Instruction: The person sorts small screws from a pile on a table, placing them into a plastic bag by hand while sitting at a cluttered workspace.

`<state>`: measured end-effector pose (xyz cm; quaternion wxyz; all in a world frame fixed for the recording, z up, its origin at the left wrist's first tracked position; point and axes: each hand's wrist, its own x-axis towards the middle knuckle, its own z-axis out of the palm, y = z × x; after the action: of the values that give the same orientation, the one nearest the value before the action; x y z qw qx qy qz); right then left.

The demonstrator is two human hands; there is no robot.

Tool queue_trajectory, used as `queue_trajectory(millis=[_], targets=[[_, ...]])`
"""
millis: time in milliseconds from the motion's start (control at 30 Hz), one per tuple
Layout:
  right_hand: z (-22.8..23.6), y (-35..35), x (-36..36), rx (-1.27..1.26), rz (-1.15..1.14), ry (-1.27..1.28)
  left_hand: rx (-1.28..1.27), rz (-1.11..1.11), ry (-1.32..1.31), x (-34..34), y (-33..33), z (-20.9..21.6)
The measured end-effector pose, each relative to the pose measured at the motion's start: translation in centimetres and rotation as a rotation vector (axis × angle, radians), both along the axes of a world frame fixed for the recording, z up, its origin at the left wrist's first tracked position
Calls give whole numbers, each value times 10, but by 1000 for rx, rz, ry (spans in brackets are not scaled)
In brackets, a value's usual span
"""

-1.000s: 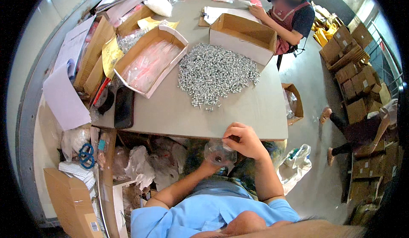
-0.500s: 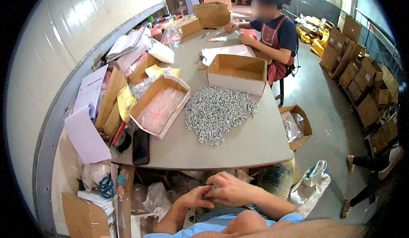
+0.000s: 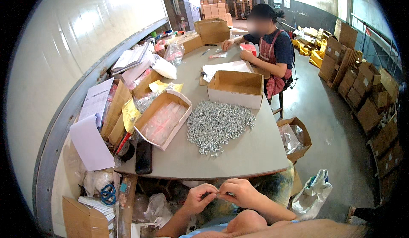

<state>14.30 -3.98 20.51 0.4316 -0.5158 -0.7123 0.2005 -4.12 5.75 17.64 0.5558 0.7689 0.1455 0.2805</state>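
Observation:
My left hand [image 3: 200, 198] and my right hand [image 3: 241, 193] meet just below the table's near edge, fingers pinched together tip to tip. Whatever lies between the fingertips is too small to make out. Beyond them, a spread heap of small silver screws [image 3: 219, 125] covers the middle of the table [image 3: 247, 153]. Left of the heap sits a white-sided cardboard box [image 3: 181, 123] holding clear and pinkish plastic bags [image 3: 164, 121]. Behind the heap stands another open white box [image 3: 235, 97], with a brown inside and nothing visible in it.
A black phone [image 3: 144, 157] lies near the table's left corner, beside papers [image 3: 90, 142] and cartons. Across the table a co-worker [image 3: 272, 46] sits holding a red item [image 3: 248, 48]. On the floor at right are an open carton [image 3: 304, 150] and a white sack [image 3: 313, 194].
My hands have drawn slightly apart from an overlapping clasp to a fingertip pinch. The view has tilted up a little. The co-worker's hand has lifted the red item.

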Motion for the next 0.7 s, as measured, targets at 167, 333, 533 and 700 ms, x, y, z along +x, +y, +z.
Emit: queue_trajectory(millis=[167,333,533,700], targets=[[-10,2,-1,-53,-70,-71,9,72,-57,1,4,-49],[-8,6,-7,56,-40,6,35,105,-23,2,0,-54],[-5,9,2,-22,-36,121,124,183,105,2,16,1],[-18,15,33,-106,-281,224,-65,352,-108,47,96,35]])
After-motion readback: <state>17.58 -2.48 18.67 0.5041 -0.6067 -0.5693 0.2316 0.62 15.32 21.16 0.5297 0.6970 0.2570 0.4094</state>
